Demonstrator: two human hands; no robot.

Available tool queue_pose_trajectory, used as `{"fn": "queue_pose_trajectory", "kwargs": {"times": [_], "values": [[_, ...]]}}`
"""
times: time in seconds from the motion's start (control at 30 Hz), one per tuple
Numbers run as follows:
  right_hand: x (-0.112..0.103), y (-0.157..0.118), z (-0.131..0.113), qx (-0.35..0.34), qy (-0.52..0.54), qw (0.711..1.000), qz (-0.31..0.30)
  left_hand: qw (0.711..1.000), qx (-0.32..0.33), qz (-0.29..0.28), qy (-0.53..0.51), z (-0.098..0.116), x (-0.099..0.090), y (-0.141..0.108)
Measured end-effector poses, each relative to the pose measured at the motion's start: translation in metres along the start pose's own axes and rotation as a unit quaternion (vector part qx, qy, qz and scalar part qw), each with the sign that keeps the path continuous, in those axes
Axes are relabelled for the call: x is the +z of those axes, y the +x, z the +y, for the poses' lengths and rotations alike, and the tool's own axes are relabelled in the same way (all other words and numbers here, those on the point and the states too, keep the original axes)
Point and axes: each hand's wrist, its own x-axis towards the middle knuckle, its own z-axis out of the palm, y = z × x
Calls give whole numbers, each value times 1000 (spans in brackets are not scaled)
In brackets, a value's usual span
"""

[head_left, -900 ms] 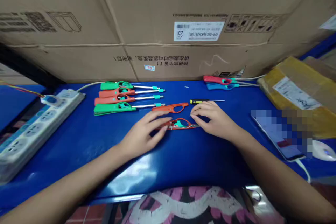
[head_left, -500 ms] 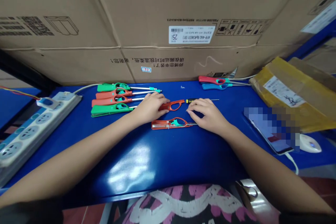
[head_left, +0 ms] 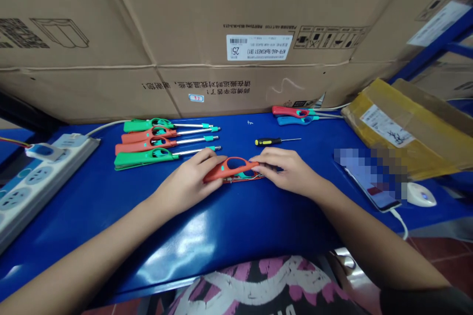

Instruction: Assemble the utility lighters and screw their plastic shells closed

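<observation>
Both my hands hold an orange lighter cover [head_left: 218, 170], the half shell of a long-nosed gas lighter. My left hand [head_left: 192, 177] grips its wide end, thumb below and fingers on top. At the narrow end, my right hand [head_left: 288, 170] pinches the tip between thumb and fingers. Directly under the cover lies the open lighter body [head_left: 246, 175], with its turquoise trigger and wires partly showing; the rest is hidden. Whether cover and body touch, I cannot tell. Behind my right hand lies a yellow-and-black screwdriver [head_left: 269, 141].
Several green and orange lighters [head_left: 148, 145] lie in a row at the left. A red lighter [head_left: 291, 110] and a blue lighter [head_left: 293, 120] rest near the cardboard box [head_left: 199, 74]. A power strip [head_left: 37, 177] is at far left; a phone [head_left: 369, 182] and yellow package [head_left: 395, 128] are at right.
The orange cover has moved toward me, from behind the open lighter body to over it. My right hand has left the screwdriver's side and taken hold of the cover's narrow end.
</observation>
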Motion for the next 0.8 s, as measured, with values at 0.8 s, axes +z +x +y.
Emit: {"fn": "queue_pose_trajectory", "kwargs": {"times": [0.8], "values": [[9,0,0,48,-78,990,-109,983,-83,66,-153,-7,25,-16]]}}
